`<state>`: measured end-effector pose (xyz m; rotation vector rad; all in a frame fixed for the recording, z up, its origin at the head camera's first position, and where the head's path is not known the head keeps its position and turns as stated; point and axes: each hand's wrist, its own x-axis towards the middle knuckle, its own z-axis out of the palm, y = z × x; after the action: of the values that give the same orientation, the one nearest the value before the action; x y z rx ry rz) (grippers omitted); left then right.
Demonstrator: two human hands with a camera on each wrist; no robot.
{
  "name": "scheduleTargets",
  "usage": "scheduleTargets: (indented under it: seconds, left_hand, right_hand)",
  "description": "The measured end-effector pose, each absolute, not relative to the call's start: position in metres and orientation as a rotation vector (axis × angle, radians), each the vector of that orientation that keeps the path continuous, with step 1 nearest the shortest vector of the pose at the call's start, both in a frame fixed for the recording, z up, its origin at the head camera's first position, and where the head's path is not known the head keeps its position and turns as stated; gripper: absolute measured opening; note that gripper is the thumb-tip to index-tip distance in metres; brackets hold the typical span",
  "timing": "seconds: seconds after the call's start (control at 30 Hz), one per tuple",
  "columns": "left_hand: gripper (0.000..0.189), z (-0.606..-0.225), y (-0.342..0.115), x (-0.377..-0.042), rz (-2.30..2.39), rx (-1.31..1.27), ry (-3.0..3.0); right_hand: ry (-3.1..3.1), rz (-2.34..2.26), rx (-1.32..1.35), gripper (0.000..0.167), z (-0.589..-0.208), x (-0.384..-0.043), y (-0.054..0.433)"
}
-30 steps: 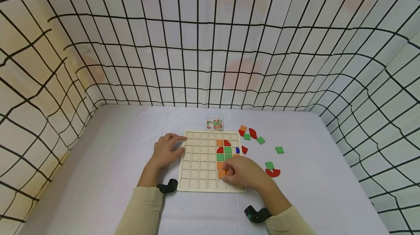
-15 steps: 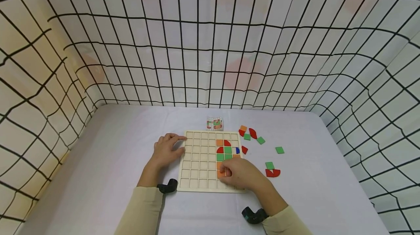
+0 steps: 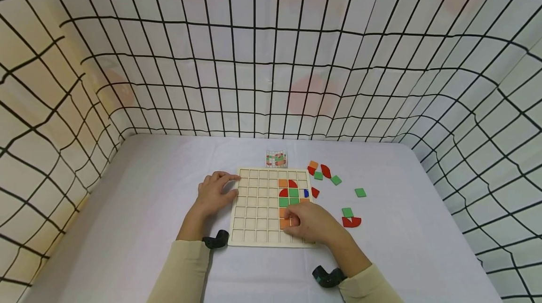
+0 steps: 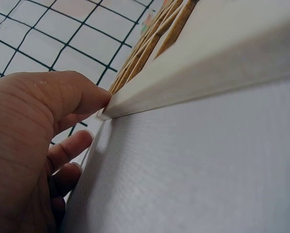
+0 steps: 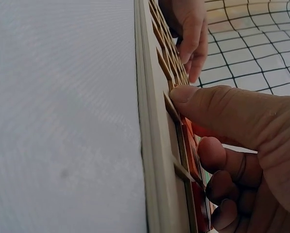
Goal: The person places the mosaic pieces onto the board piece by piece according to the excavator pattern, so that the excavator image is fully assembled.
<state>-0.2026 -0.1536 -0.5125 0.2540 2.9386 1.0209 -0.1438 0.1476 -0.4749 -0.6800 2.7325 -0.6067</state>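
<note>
In the head view, a pale wooden grid board (image 3: 256, 206) lies in front of me, coloured tiles filling several cells on its right side. My left hand (image 3: 214, 193) rests at the board's left edge. The left wrist view shows that thumb (image 4: 86, 94) touching the board's corner, the other fingers loosely bent. Over the lower right of the board, my right hand (image 3: 315, 222) pinches an orange square tile (image 3: 284, 224) at its cell, thumb below and fingertips above. The right wrist view has the thumb (image 5: 186, 93) against the grid; the hand partly hides nearby tiles.
Right of the board lie loose pieces: green squares (image 3: 360, 192), a red leaf-shaped piece (image 3: 325, 171), an orange tile (image 3: 313, 164) and red pieces (image 3: 356, 221). A small pattern card (image 3: 276, 158) stands behind the board. Black wire mesh (image 3: 271, 77) encloses the white table (image 3: 161, 176).
My right hand has shifted slightly left, and the orange tile under its fingers has moved left, now lining up with its cell. The left hand stays at the board's edge.
</note>
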Motion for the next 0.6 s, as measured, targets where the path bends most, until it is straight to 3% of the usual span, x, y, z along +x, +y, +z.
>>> scheduleTargets:
  seconds: [0.6]
  left_hand:
    - [0.041, -0.5095, -0.1542, -0.2014, 1.019, 0.25, 2.933]
  right_hand:
    - [2.727, -0.652, -0.638, 0.019, -0.4747, -0.1447, 0.1515]
